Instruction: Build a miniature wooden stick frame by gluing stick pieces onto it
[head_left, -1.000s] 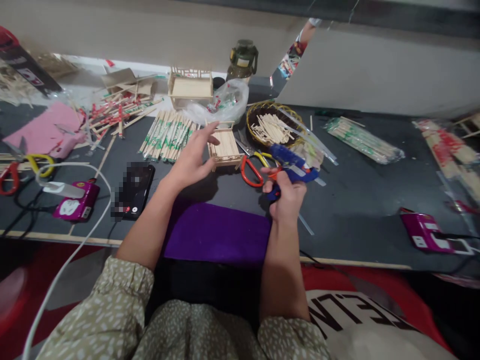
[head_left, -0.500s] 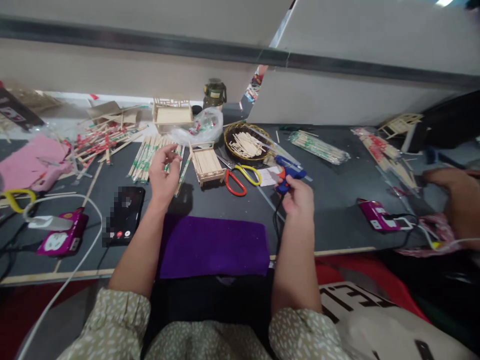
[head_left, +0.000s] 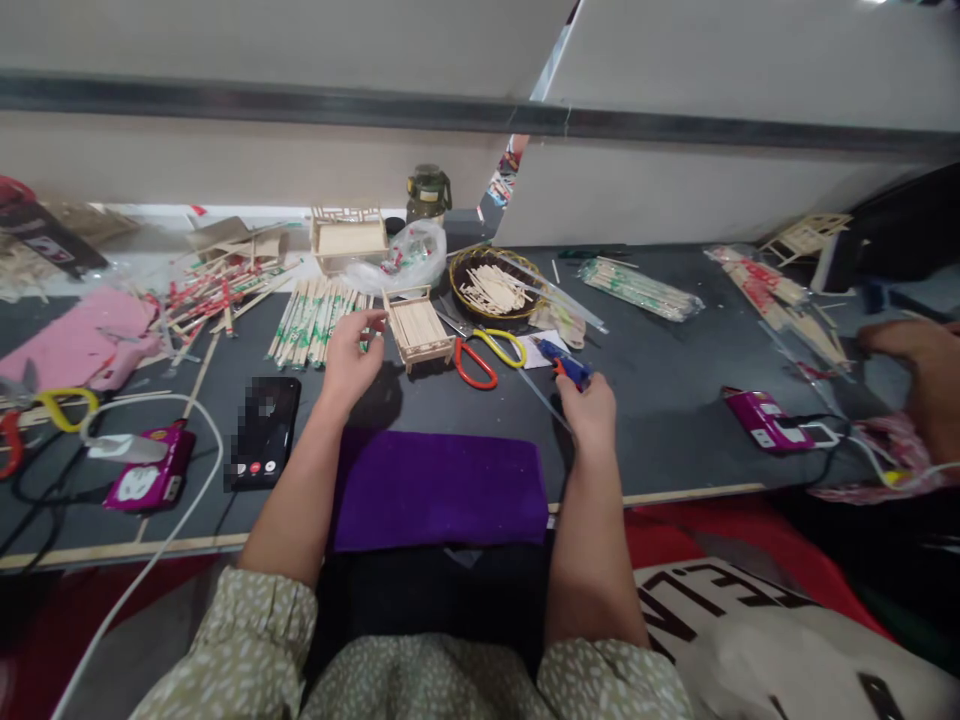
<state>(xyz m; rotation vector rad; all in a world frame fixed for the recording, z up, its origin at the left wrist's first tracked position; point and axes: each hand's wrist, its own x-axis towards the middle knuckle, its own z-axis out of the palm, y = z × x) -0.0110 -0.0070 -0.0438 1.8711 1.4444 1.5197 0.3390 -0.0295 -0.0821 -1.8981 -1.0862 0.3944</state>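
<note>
My right hand [head_left: 589,402] is closed on a blue glue gun [head_left: 566,364] with an orange trigger, its nozzle pointing up and left over a white paper [head_left: 538,350]. My left hand [head_left: 355,355], fingers apart and slightly curled, is just left of a small wooden bed model [head_left: 418,328]; whether its fingertips touch the model cannot be made out. Scissors with red and yellow handles [head_left: 499,347] lie right of the model. Behind them, a round basket [head_left: 456,275] holds short wooden sticks [head_left: 495,288]. A purple cloth [head_left: 441,492] lies between my forearms.
Wrapped chopsticks [head_left: 300,325], a phone [head_left: 264,430] and a magenta power strip [head_left: 152,468] with a white cable lie left. Behind stand another wooden model [head_left: 349,240] and a bottle [head_left: 428,192]. Another person's hand [head_left: 911,345] is at the far right.
My left hand has moved right, closer to the bed model. The glue gun has turned from pointing right to pointing up and left in my right hand. The view has shifted slightly.
</note>
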